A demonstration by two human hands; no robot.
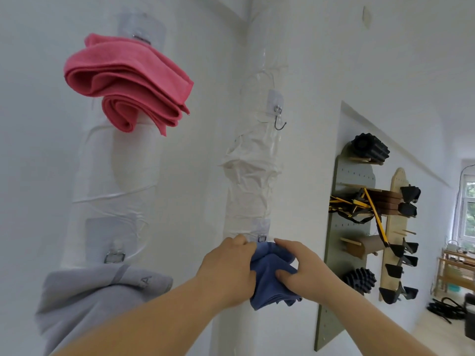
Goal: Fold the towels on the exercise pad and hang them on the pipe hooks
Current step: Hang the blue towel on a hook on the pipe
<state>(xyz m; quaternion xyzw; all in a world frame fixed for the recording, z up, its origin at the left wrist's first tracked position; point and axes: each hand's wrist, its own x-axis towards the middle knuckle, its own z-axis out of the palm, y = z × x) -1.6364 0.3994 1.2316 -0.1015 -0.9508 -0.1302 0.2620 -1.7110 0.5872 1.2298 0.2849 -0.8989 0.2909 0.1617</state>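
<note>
We see the left hand (228, 268) and right hand (303, 273) at the right pipe (249, 188), the fingers of both gripping a folded blue towel (270, 283) held against the pipe just below its lower hook (262, 238). On the left pipe (133, 170) a pink towel (123, 83) hangs above a grey towel (90, 299); a second hook (279, 122) sits higher on the right pipe.

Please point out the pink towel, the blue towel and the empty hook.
pink towel (123, 78), head view, on its upper folded layer.
blue towel (264, 286), head view, on its hanging middle fold.
empty hook (277, 127), head view, on its curved lower bend.
</note>
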